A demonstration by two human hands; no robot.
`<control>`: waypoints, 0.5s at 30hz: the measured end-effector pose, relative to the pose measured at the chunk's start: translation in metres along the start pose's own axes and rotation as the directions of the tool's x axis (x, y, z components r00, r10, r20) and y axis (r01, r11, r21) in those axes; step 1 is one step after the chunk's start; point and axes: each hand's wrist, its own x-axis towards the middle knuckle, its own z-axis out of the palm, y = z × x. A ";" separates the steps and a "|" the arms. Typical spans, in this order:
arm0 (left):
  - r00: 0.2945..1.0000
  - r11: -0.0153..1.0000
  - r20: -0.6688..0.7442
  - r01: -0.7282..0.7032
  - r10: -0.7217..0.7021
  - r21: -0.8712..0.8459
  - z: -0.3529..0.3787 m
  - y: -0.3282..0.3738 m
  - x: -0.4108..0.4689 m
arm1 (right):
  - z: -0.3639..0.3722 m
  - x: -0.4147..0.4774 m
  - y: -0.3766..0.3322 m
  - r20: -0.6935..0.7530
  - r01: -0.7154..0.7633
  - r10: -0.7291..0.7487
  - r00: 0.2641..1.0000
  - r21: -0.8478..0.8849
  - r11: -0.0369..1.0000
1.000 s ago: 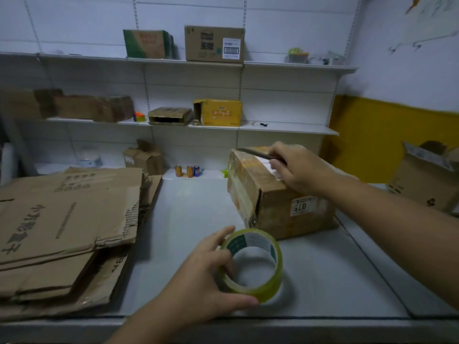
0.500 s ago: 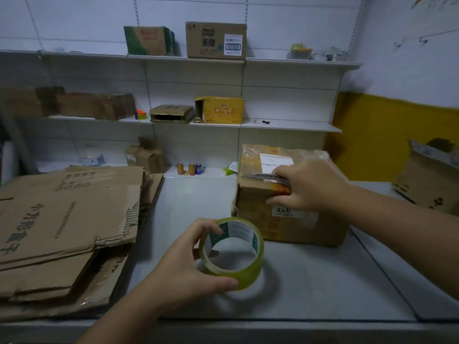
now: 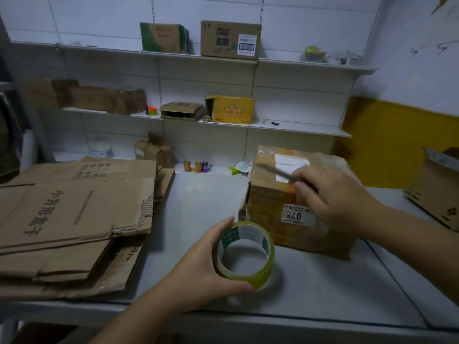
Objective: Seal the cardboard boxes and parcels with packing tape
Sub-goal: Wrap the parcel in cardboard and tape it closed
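Inspector: Step in hand is judged as preparation for taping. The tape roll [image 3: 250, 278] is gripped by the left hand [image 3: 206, 266], with thumb and fingers curled round its rim, and is rested on the table [image 3: 323, 289].

Clerk: And the parcel?

Inspector: The cardboard box [image 3: 268, 202] is placed just beyond the roll, beneath the right hand [image 3: 340, 199]. A slender tool [image 3: 275, 171] is pinched in that hand over the box's top edge; whether it is a pen or a blade cannot be told through the blur.

Clerk: Next move?

Inspector: The free tape end must be found and peeled, then laid along a seam while the box is steadied.
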 end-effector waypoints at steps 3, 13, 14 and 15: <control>0.999 1.000 -0.046 -0.009 0.009 0.008 0.002 -0.001 -0.004 | 0.018 -0.015 -0.009 0.223 0.079 -0.060 0.973 -0.075 0.994; 0.997 0.999 -0.079 -0.025 0.027 0.031 0.012 0.001 -0.011 | 0.037 -0.009 -0.018 0.123 -0.034 0.009 0.992 0.199 0.979; 0.997 0.999 -0.067 -0.020 0.022 0.033 0.011 0.002 -0.011 | 0.035 -0.007 -0.021 0.100 0.012 -0.032 0.994 0.194 0.981; 0.998 0.999 -0.058 -0.021 0.023 0.032 0.011 0.002 -0.010 | 0.033 -0.003 -0.026 0.081 0.060 -0.076 0.994 0.179 0.982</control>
